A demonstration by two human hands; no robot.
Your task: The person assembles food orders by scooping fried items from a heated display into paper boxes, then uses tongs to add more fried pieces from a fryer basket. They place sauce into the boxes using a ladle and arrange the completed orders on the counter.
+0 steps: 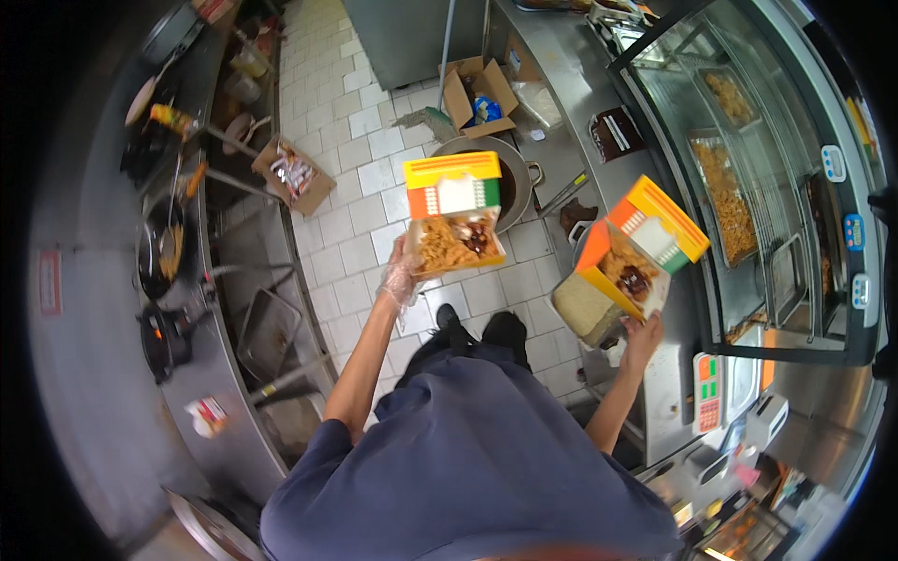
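Observation:
My left hand (pixel 400 277), in a clear plastic glove, is closed on the lower left corner of an orange, yellow and green takeaway box (pixel 456 171). Its lid stands up, and inside lie golden fried pieces (pixel 441 245) with dark sauce at one side. In my right hand (pixel 641 338) is a second takeaway box (pixel 675 222) of the same kind, gripped at its near edge. That one is tilted, its lid raised, with fried food and dark sauce (pixel 634 280) inside. Both boxes are held up in the air, apart from each other.
A glass display cabinet (pixel 720 346) with trays of fried food lines the right counter, beside a scale (pixel 708 393). On the floor ahead are a large pot (pixel 513 159) and a cardboard box (pixel 479 98). A wok (pixel 161 245) sits on the left counter.

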